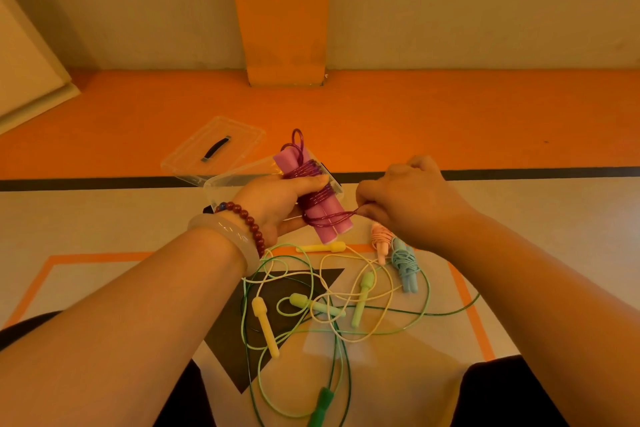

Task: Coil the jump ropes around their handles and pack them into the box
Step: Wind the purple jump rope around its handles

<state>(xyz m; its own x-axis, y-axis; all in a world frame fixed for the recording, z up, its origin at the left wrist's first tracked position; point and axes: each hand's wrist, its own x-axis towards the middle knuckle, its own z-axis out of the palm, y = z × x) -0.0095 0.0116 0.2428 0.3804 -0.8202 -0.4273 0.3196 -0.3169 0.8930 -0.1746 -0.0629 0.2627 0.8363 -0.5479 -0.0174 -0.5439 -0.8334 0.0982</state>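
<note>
Purple rope [317, 199] sits mid-frame, wound round its pink handles [329, 231], gripped in my left hand [273, 204]; my right hand [405, 201] pinches the loose end. I judge the cord light, limp, slippery, so I'd hold the stiff handles.

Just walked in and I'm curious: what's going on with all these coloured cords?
A person is bundling jump ropes. The left hand grips two pink handles with purple rope wound around them; the right hand pinches the rope's loose part. A peach bundle and a blue bundle lie finished on the floor. The yellow and green ropes lie tangled, uncoiled. The clear box sits open behind, lid beside it.
</note>
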